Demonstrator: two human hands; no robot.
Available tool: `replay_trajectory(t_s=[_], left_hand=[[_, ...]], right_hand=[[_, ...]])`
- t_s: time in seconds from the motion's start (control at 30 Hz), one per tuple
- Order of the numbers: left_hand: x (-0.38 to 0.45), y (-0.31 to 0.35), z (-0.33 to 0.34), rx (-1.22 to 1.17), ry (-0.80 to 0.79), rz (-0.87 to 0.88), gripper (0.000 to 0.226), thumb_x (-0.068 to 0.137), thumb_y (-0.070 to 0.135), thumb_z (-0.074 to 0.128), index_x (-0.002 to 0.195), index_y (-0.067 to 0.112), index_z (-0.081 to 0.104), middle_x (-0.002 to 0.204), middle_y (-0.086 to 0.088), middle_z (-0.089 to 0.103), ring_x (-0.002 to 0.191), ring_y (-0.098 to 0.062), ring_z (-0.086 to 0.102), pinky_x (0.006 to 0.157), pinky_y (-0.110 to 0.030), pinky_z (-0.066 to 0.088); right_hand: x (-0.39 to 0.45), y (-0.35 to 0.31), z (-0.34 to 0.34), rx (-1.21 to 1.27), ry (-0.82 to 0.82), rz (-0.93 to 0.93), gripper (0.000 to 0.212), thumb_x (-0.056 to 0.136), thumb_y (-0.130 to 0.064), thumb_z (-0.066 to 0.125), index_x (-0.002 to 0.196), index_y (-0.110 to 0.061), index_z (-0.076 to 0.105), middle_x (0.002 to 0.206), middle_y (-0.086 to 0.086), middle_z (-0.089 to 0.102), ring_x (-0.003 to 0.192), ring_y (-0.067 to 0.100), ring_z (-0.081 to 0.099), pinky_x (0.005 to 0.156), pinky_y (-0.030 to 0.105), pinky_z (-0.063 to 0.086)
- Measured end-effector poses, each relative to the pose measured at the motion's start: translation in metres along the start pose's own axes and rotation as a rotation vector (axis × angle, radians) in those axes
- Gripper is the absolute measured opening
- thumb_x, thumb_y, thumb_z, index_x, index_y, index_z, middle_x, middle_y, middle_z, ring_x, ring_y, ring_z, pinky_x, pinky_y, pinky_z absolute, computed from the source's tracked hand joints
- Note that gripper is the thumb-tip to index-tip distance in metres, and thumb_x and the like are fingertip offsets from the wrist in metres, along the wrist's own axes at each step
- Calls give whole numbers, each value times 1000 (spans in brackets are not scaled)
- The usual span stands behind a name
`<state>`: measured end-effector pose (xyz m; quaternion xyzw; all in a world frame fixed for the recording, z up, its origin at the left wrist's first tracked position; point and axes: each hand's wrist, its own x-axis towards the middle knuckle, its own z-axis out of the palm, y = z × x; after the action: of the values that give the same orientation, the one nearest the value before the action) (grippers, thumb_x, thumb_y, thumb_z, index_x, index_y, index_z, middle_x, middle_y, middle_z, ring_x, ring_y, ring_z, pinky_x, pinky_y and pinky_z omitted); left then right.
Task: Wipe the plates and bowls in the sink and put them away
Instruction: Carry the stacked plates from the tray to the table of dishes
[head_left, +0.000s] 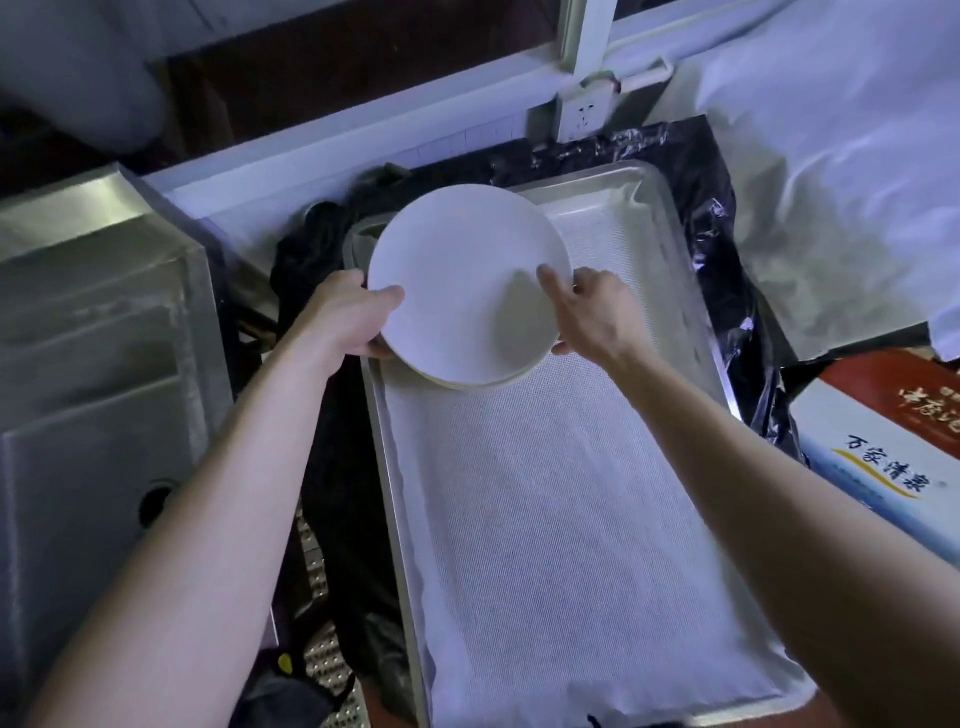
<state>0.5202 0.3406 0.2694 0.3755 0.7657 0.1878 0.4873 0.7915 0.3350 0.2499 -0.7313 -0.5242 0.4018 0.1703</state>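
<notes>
A white round plate (457, 280) is held tilted over the far left end of a large metal tray (691, 291) lined with a white mesh cloth. A second plate edge shows just under it at the bottom. My left hand (345, 319) grips the plate's left rim, thumb on top. My right hand (592, 312) grips the right rim, thumb pressed on the plate's face. The steel sink (98, 395) lies to the left, and nothing shows in its basin.
Black plastic sheeting (727, 249) lies under and around the tray. A printed cardboard box (883, 447) stands at the right. A white window frame with a wall socket (584, 114) runs along the back. A perforated metal surface (322, 660) shows at the lower left.
</notes>
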Motion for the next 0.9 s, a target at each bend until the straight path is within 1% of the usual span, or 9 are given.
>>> replay_trajectory(t_s=[0.07,0.13,0.23,0.33,0.43,0.6,0.7,0.77,0.9], left_hand=[[-1,3,1,-15,9,-4,33,105,21,67,136,9,63,121,-2,73,101,-20,74,59,-33,66],[-1,6,3,-45,18,-28,34,105,19,68,136,6,63,117,-4,73,96,-18,73,53,-30,63],[-3,7,3,-51,4,-42,30,106,20,68,132,4,68,110,-4,75,92,-17,73,51,-27,62],[-4,6,2,-49,7,-35,28,106,20,68,129,4,70,108,-3,76,90,-17,74,54,-29,64],[-2,5,1,-38,12,-34,33,104,22,69,131,5,70,114,-4,77,96,-19,76,60,-32,66],[2,5,-3,-9,-4,-24,30,103,23,70,128,7,72,115,-5,77,97,-19,75,65,-34,67],[4,4,-5,-20,-16,-15,28,103,22,70,126,7,72,114,-4,77,97,-19,75,73,-38,68],[6,2,-9,-32,-9,-8,29,102,23,71,125,7,73,116,-4,77,99,-20,76,76,-39,67],[5,0,-18,-75,-7,9,30,97,29,74,119,9,75,122,-14,78,101,-23,74,74,-39,67]], right_hand=[[5,-3,0,13,-27,51,43,104,-50,52,99,-11,70,81,10,78,54,20,75,61,36,62],[9,-5,-1,93,-46,109,39,103,-45,56,102,-9,71,84,14,78,59,27,77,71,46,66],[12,-10,-1,172,-52,177,43,99,-43,63,106,-2,72,86,17,78,62,34,78,68,51,67],[8,-18,-1,124,-37,196,47,99,-42,60,110,3,71,87,19,78,59,35,77,66,50,67],[5,-23,-2,106,-16,172,47,97,-38,56,104,6,69,85,20,76,57,36,76,63,51,67],[2,-23,-4,130,-31,170,45,93,-39,54,98,3,70,80,18,77,57,35,76,70,52,67],[0,-22,-4,119,-40,160,47,96,-43,54,101,0,72,82,16,78,58,33,77,74,50,67],[0,-21,-3,138,-38,154,50,96,-47,55,103,-1,72,85,15,78,59,31,77,72,50,67],[-3,-23,-4,93,26,117,59,89,-59,54,100,-5,74,91,12,77,77,32,78,78,49,66]])
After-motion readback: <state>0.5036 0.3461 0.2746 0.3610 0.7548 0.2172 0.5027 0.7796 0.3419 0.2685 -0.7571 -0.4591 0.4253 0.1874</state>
